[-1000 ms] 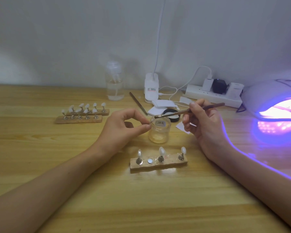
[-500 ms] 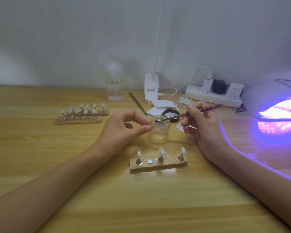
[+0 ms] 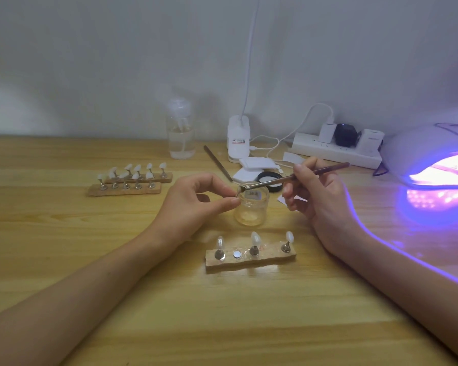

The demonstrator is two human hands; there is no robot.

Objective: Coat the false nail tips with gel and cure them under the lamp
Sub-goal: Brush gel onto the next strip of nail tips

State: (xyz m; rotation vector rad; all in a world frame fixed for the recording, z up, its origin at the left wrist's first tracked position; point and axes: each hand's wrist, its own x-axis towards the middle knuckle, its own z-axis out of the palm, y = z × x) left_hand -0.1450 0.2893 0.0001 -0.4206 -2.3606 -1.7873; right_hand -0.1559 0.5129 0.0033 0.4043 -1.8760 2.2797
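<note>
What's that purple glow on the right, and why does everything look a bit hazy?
Head view: the lit lamp spills violet light over the table beside it and rims the right hand; its opening is blown out to white. Head view: the whole frame is soft, so the nail tips and the bristles of the brush show little detail.

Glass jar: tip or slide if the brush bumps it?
Probably slides rather than tips: the glass jar looks squat with a wide base. Likely light: only a shallow layer shows at its bottom. Smooth wall may be slippery to pinch.
</note>
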